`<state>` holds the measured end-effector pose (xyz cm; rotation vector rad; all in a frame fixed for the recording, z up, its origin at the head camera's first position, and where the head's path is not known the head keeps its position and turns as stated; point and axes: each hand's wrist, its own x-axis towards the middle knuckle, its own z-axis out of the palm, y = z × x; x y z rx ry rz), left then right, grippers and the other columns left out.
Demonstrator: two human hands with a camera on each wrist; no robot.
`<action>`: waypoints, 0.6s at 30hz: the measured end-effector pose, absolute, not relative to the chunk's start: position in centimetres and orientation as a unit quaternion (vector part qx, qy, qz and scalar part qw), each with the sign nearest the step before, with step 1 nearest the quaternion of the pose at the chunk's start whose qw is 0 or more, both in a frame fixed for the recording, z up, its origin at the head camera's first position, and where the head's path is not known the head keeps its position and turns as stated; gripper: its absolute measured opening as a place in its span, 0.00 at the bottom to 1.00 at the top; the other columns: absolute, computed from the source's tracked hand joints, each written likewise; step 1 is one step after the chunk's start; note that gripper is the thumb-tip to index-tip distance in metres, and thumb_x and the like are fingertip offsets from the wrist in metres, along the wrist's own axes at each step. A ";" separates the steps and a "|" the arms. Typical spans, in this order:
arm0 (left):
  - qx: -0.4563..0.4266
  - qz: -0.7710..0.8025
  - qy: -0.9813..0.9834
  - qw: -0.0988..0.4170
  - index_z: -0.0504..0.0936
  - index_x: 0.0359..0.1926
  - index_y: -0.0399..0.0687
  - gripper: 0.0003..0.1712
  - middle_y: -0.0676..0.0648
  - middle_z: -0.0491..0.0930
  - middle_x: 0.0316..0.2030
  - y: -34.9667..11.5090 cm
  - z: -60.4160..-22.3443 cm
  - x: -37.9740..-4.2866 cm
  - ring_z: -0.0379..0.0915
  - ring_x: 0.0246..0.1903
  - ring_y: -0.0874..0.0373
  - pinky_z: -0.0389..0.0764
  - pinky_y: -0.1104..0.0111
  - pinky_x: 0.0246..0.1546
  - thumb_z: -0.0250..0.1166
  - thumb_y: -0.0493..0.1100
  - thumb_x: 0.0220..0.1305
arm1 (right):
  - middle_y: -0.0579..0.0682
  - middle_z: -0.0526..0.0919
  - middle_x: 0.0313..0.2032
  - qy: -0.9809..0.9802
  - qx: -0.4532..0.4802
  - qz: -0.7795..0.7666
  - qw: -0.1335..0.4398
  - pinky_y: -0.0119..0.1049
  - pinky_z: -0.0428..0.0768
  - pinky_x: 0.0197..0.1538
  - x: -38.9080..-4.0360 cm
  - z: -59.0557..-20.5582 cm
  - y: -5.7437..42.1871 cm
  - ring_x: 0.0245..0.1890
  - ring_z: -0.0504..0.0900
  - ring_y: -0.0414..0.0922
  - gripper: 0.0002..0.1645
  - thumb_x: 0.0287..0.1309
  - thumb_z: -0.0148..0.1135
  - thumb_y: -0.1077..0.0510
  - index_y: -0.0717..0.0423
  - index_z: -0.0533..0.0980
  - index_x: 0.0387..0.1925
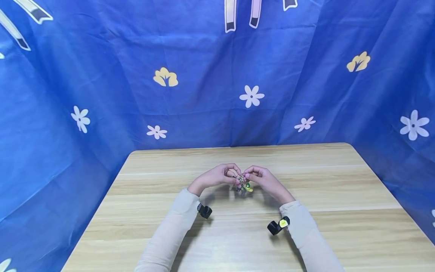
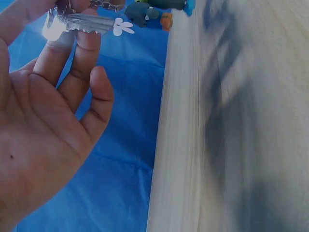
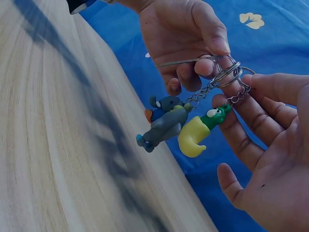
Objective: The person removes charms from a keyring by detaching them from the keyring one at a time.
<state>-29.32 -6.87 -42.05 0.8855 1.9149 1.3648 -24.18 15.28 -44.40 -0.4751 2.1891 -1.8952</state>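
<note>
Both hands are raised over the table, fingertips close together at a bunch of metal key rings (image 3: 228, 75). With thumb and finger, my left hand (image 1: 217, 177) pinches the rings from one side. A silver key (image 2: 91, 23) hangs beside its fingers in the left wrist view. Opposite it, my right hand (image 1: 266, 184) pinches a ring between thumb and forefinger. From short chains dangle a yellow-and-green figure charm (image 3: 195, 135) and a grey figure charm (image 3: 166, 126). A smaller blue-grey charm (image 3: 169, 103) is partly hidden behind the grey one.
A light wood-grain table (image 1: 238, 234) spans the area beneath the hands. A blue patterned curtain (image 1: 204, 94) encloses its back and sides. Small black cameras are strapped at the left wrist (image 1: 204, 210) and the right wrist (image 1: 276, 226).
</note>
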 end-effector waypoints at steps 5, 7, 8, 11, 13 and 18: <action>0.338 0.511 0.729 0.304 0.73 0.53 0.34 0.17 0.38 0.86 0.36 -7.0 -42.1 -29.3 0.84 0.37 0.57 0.80 0.65 0.51 0.60 0.32 0.63 | 0.42 0.84 0.36 0.739 -0.161 -0.644 0.109 0.47 0.74 0.62 -24.0 -44.2 15.1 0.45 0.82 0.40 0.18 0.65 0.56 0.56 0.66 0.74 0.49; 0.332 0.508 0.735 0.302 0.74 0.52 0.34 0.17 0.39 0.87 0.36 -7.0 -42.1 -29.2 0.84 0.35 0.59 0.80 0.66 0.51 0.60 0.33 0.62 | 0.42 0.84 0.37 0.741 -0.162 -0.642 0.109 0.47 0.74 0.62 -24.0 -44.2 15.1 0.45 0.82 0.40 0.18 0.65 0.57 0.56 0.66 0.74 0.50; 0.328 0.507 0.738 0.300 0.75 0.52 0.34 0.16 0.41 0.87 0.36 -7.0 -42.1 -29.2 0.84 0.35 0.60 0.80 0.67 0.51 0.60 0.33 0.62 | 0.41 0.84 0.36 0.742 -0.162 -0.642 0.107 0.45 0.74 0.61 -24.0 -44.2 15.1 0.45 0.82 0.40 0.18 0.65 0.56 0.56 0.66 0.74 0.50; 0.323 0.505 0.744 0.295 0.76 0.49 0.34 0.15 0.45 0.87 0.35 -7.0 -42.2 -29.2 0.82 0.34 0.62 0.81 0.69 0.47 0.62 0.35 0.62 | 0.40 0.84 0.35 0.745 -0.162 -0.639 0.102 0.41 0.75 0.59 -24.1 -44.4 15.1 0.43 0.82 0.38 0.18 0.64 0.57 0.57 0.66 0.75 0.49; 0.326 0.501 0.748 0.288 0.77 0.47 0.34 0.14 0.48 0.86 0.35 -7.0 -42.3 -29.1 0.81 0.34 0.64 0.80 0.70 0.45 0.63 0.36 0.62 | 0.40 0.84 0.35 0.747 -0.163 -0.637 0.100 0.40 0.76 0.57 -24.1 -44.4 15.1 0.42 0.82 0.38 0.18 0.64 0.57 0.57 0.67 0.75 0.49; 0.330 0.497 0.752 0.280 0.78 0.43 0.34 0.12 0.55 0.84 0.32 -6.9 -42.3 -29.0 0.79 0.34 0.64 0.78 0.72 0.43 0.64 0.38 0.62 | 0.40 0.84 0.35 0.749 -0.165 -0.634 0.099 0.39 0.76 0.56 -24.1 -44.4 15.0 0.41 0.82 0.37 0.17 0.64 0.57 0.58 0.67 0.75 0.49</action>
